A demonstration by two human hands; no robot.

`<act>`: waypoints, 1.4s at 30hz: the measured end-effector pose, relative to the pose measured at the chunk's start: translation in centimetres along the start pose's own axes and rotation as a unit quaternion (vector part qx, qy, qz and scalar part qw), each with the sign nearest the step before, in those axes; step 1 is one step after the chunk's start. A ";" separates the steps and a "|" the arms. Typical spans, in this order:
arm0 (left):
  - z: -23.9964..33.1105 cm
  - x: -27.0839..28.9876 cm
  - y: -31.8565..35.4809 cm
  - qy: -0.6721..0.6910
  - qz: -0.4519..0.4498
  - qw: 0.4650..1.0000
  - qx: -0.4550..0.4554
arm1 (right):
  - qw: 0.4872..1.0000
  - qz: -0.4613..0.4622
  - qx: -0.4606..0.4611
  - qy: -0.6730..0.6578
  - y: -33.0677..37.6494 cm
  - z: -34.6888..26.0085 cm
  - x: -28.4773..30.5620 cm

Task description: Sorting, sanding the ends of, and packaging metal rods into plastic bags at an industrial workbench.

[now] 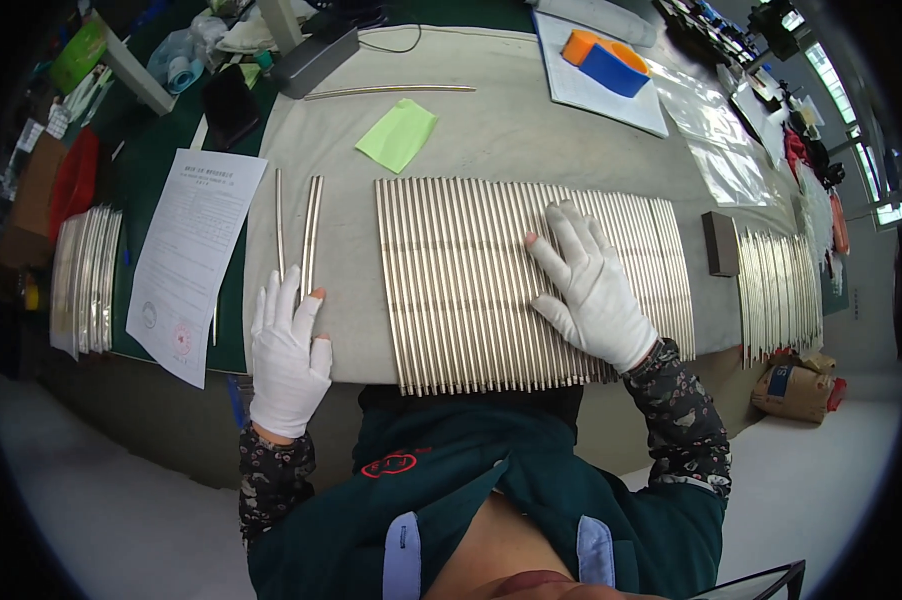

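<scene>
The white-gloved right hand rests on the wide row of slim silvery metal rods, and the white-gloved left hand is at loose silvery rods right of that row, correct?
No: in the head view, the white-gloved left hand is at loose silvery rods left of the wide row of slim metal rods, not right of it. The rest holds.

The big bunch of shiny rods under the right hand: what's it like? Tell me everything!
The big bunch of rods is many thin, straight, silvery rods, metal by the look, side by side in one flat layer. It lies on a grey cloth, its near ends about at the cloth's near edge. Faint bands run across it. The white-gloved right hand spreads over its right part, seemingly resting on it.
</scene>
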State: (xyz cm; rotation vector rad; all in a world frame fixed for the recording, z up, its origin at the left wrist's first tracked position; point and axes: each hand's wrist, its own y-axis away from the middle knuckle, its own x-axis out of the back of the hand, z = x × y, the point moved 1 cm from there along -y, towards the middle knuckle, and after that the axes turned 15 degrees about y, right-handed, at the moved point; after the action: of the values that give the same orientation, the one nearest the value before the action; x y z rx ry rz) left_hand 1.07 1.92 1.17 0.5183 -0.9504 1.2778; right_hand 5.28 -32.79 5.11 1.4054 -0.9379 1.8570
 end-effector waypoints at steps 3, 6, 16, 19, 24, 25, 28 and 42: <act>1.2 0.5 -0.3 -0.030 -0.008 0.999 -0.011 | 0.987 -0.157 0.020 -0.031 1.5 -1.3 -0.2; 2.9 0.5 -1.9 -0.031 0.017 0.996 -0.088 | 0.939 -0.121 0.276 -0.168 2.5 -3.5 0.5; 5.1 -5.5 -5.6 0.032 -0.052 0.992 -0.112 | 0.894 -0.150 -0.366 0.210 1.0 24.1 -3.9; 4.8 -5.5 -5.5 0.037 -0.049 0.994 -0.089 | 0.842 -0.220 -0.446 0.211 2.2 29.0 -5.7; 4.9 -5.4 -5.6 0.035 -0.060 0.993 -0.091 | 0.837 -0.254 -0.443 0.198 2.6 33.4 -7.1; 4.9 -5.4 -5.6 0.031 -0.062 0.993 -0.091 | 0.836 -0.250 -0.452 0.187 2.6 34.1 -6.8; 5.0 -5.3 -5.6 0.023 -0.071 0.994 -0.082 | 0.815 -0.176 -0.532 0.146 2.9 35.3 -5.1; 5.7 -5.2 -5.7 0.015 -0.083 0.995 -0.061 | 0.863 -0.163 -0.446 0.174 -4.9 34.9 -11.3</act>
State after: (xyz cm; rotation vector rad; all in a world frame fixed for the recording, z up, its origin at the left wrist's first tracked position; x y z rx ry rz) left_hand 4.79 -6.88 0.91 0.4705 -0.9342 1.0689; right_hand 30.45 -59.65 1.33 0.5759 -1.0749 1.0992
